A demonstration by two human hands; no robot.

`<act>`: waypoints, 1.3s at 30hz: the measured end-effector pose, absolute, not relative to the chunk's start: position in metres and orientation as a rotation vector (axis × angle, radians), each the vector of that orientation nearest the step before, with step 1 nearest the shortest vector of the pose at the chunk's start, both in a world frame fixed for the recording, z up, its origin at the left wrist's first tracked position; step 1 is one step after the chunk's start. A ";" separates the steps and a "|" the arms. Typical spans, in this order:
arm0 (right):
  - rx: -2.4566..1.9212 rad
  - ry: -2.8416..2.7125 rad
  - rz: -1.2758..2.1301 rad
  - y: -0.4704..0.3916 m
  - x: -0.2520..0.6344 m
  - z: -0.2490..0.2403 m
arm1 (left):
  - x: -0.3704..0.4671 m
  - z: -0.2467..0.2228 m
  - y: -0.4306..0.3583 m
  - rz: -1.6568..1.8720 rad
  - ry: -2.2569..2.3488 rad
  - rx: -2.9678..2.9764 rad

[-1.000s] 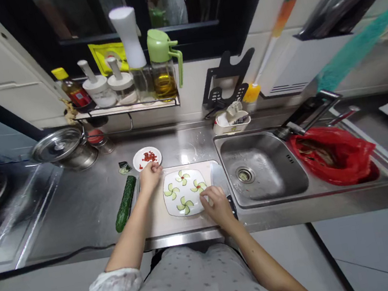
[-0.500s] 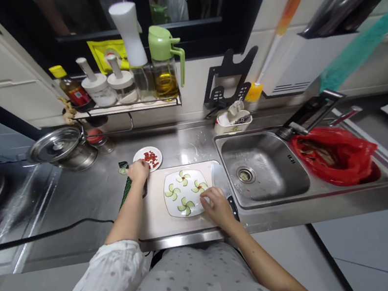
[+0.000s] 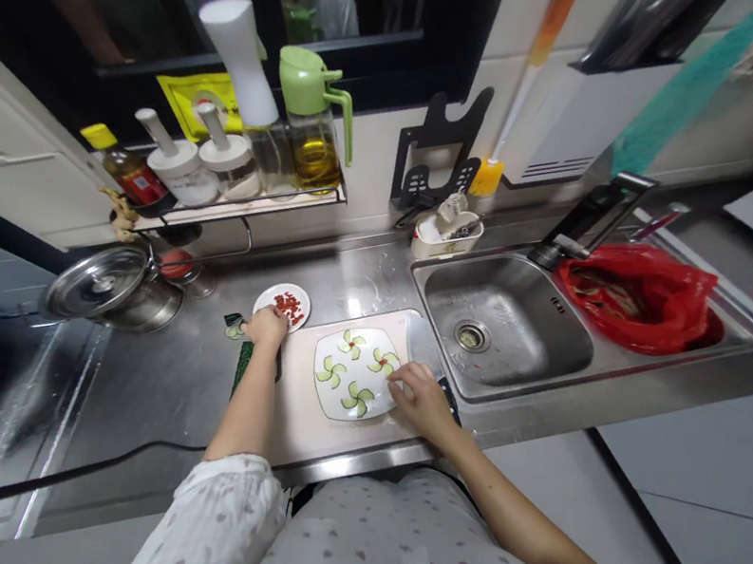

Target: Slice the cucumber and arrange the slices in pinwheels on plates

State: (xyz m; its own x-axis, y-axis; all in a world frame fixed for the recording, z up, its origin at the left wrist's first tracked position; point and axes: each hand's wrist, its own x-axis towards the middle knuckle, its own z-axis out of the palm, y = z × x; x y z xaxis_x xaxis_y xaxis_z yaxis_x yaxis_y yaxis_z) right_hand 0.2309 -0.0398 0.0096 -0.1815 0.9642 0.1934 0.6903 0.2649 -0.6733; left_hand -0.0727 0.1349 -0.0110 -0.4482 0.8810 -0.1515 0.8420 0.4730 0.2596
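Note:
My left hand is closed at the left rim of a small white plate, its fingertips on the edge. Chopped red pieces lie on that plate. My right hand, thumb and forefinger pinched together, is over the right edge of a larger white plate; anything between those fingertips is too small to make out. Several pinwheels of green cucumber slices are laid out on the larger plate, some with red centres. This plate rests on a pale cutting board. A dark green cucumber lies partly behind my left forearm.
A knife lies at the board's right side, its handle partly behind my right hand. Further right are the sink and a red plastic bag. A lidded pot stands back left, below a condiment shelf.
The whole view has shifted slightly, with the scene a little further left and up. Both hands stay at the same places beside the plates.

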 end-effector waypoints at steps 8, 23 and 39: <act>-1.479 -1.965 0.593 -0.039 0.231 0.006 | -0.066 -0.012 0.123 0.896 2.106 1.202; -1.393 -1.974 0.667 -0.031 0.214 0.007 | -0.002 -0.002 0.031 0.966 1.298 1.073; -1.309 -2.143 0.661 -0.018 0.199 0.019 | 0.013 0.005 -0.005 0.883 1.103 1.144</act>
